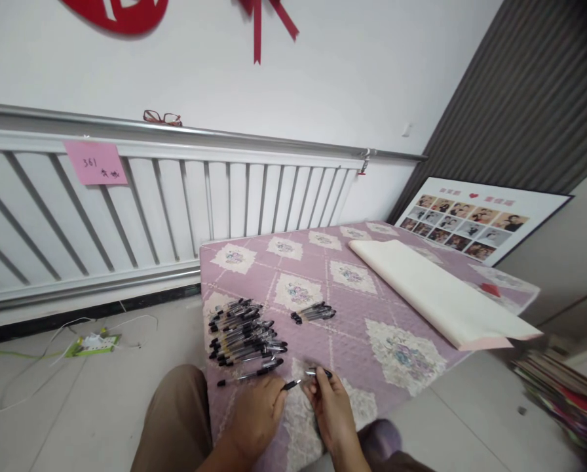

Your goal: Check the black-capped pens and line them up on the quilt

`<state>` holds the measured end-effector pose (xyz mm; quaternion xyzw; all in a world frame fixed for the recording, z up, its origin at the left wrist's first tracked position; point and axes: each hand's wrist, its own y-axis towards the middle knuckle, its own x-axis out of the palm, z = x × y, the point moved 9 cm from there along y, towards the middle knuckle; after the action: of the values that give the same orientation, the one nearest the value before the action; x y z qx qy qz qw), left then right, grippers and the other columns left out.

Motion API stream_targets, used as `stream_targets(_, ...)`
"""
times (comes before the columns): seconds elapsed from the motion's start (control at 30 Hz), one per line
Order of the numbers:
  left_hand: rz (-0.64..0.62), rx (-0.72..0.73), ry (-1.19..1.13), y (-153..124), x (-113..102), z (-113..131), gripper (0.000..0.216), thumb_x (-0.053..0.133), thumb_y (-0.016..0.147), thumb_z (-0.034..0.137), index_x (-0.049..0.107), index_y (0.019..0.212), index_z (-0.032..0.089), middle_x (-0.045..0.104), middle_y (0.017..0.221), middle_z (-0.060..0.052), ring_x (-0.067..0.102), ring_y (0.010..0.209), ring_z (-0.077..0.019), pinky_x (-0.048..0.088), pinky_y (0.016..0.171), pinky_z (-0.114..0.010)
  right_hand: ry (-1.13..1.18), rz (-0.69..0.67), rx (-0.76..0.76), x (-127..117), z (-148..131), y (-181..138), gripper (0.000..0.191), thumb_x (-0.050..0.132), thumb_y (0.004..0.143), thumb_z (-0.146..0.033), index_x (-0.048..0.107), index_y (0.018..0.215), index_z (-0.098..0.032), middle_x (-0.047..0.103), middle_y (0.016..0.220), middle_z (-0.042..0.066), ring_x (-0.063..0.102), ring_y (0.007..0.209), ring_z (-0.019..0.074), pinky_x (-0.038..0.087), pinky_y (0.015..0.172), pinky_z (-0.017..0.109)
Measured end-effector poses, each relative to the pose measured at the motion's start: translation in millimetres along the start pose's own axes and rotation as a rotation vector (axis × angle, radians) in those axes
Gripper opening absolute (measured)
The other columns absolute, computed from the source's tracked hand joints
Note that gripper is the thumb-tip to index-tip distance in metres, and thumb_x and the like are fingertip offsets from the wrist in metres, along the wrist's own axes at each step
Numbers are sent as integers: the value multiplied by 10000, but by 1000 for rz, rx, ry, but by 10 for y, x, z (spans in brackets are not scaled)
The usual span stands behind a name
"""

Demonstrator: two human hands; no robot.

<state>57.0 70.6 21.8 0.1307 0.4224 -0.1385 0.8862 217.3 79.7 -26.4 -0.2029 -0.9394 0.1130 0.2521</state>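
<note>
My left hand (257, 414) and my right hand (329, 401) meet low over the near edge of a pink patterned cloth (357, 308). Together they hold one black-tipped clear pen (306, 378) between their pinched fingers. Just left of my hands lies a large pile of several similar pens (244, 331), one of which lies apart nearest my left hand. A small bundle of pens (314, 313) lies further in on the cloth.
A rolled cream sheet (441, 295) lies diagonally on the cloth's right side. Behind stands a white radiator (175, 203) with a pink note (95, 162) and glasses (162, 118) on top. A photo board (475, 219) leans at right. Cables and a packet (92, 343) lie on the floor.
</note>
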Motion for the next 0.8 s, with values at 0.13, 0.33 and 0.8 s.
stream_targets(0.13,71,1,-55,-8,3,-93,276,362,900,223,599,1040,245,644,970,-23,591,889,-163,461,816,-272,-247,-36,-51,98,18,13,316,711,642,-465,590,779,-207,453,481,-91,414,426,72,383,424,184)
stream_targets(0.33,150,56,-61,-11,-20,-103,280,378,897,214,596,1068,249,637,954,-30,588,869,-161,483,805,-286,-324,-99,-31,158,41,47,560,689,652,-483,518,1120,-226,469,559,-85,452,471,97,388,459,216)
stream_targets(0.8,141,115,110,5,-53,-115,228,435,895,204,603,1045,240,606,902,-38,558,845,-187,467,773,-326,-794,-265,-248,353,-56,-140,468,486,778,-616,398,541,-222,386,502,-48,371,502,119,309,491,239)
